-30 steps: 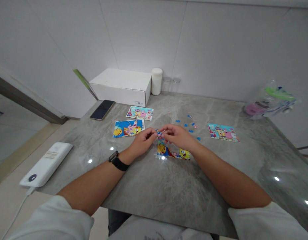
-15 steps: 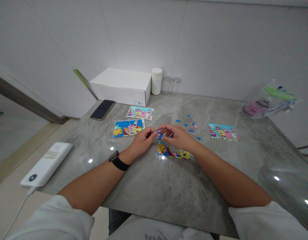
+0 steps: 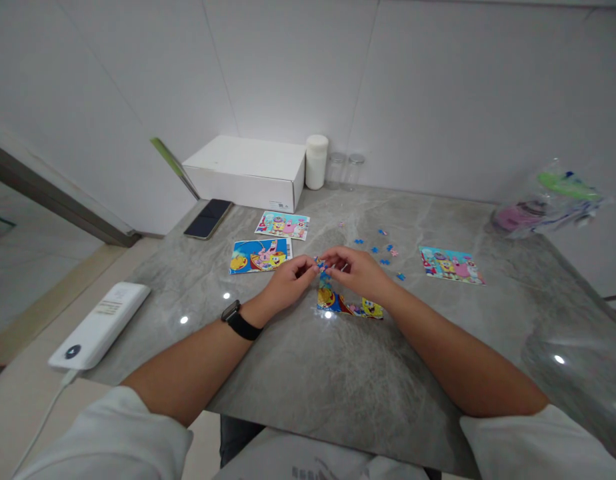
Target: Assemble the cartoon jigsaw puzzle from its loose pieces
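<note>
Both hands meet above a partly joined jigsaw puzzle (image 3: 332, 301) on the grey table. My left hand (image 3: 294, 280), with a black watch on its wrist, is closed in a pinch on small puzzle pieces (image 3: 320, 264). From the other side my right hand (image 3: 355, 272) pinches at the same pieces, its fingers curled and partly hiding the puzzle's upper part. Several loose blue and pink puzzle pieces (image 3: 385, 251) lie beyond my right hand. A blue cartoon picture card (image 3: 258, 256) rests just past my left hand.
Further back are another cartoon card (image 3: 283, 225), a phone (image 3: 209, 219), a white box (image 3: 245, 173), a white bottle (image 3: 316, 163) and two clear jars (image 3: 345, 172). A finished-looking cartoon picture (image 3: 452, 265) and a plastic bag (image 3: 543, 203) are on the right. A white power bank (image 3: 99, 325) lies left.
The view has shifted slightly, so everything sits a little further right. My fingers have drawn slightly closer together around the small pieces.
</note>
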Demonstrator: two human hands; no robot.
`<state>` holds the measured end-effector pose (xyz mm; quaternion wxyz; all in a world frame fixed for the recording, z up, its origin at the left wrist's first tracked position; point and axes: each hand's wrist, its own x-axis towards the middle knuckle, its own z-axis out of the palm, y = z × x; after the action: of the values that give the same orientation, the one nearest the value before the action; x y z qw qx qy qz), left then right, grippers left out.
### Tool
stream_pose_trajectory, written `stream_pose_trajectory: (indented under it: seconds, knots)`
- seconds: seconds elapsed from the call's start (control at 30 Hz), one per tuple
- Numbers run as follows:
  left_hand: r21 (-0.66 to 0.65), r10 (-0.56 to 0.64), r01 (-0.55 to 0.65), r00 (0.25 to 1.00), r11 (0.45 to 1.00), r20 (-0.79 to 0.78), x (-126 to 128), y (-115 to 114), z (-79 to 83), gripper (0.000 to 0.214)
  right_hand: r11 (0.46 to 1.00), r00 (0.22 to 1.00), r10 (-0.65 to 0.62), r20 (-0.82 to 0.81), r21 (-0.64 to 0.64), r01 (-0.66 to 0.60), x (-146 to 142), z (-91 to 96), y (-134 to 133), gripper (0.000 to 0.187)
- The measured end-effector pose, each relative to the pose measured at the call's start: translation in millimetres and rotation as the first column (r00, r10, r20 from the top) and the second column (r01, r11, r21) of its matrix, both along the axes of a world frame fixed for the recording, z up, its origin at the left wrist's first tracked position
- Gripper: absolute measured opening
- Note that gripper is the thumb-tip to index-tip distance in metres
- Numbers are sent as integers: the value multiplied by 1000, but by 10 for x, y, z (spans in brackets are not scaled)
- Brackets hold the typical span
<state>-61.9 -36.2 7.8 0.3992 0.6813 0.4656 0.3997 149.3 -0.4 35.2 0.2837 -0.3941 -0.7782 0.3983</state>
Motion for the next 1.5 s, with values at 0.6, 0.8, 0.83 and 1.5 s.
stream_pose_trajectory:
  seconds: [0.6, 0.8, 0.83, 1.5]
  knots:
    - [223, -45, 98, 972, 970, -229, -31, -46, -19, 29, 948, 984, 16, -178, -311, -72, 67, -37, 131, 25]
    - [261, -10, 83, 963, 962, -269, -36, -43, -38, 23, 940, 993, 2, -122, -338, -44, 73, -1, 134, 24]
    - [264, -1, 74, 964, 962, -266, -37, -41, -43, 22, 937, 991, -2, -133, -346, -44, 75, 11, 133, 22]
    - [251, 28, 37, 967, 967, -252, -23, -51, -23, 14, 925, 978, 41, -204, -363, -115, 93, -73, 205, 30]
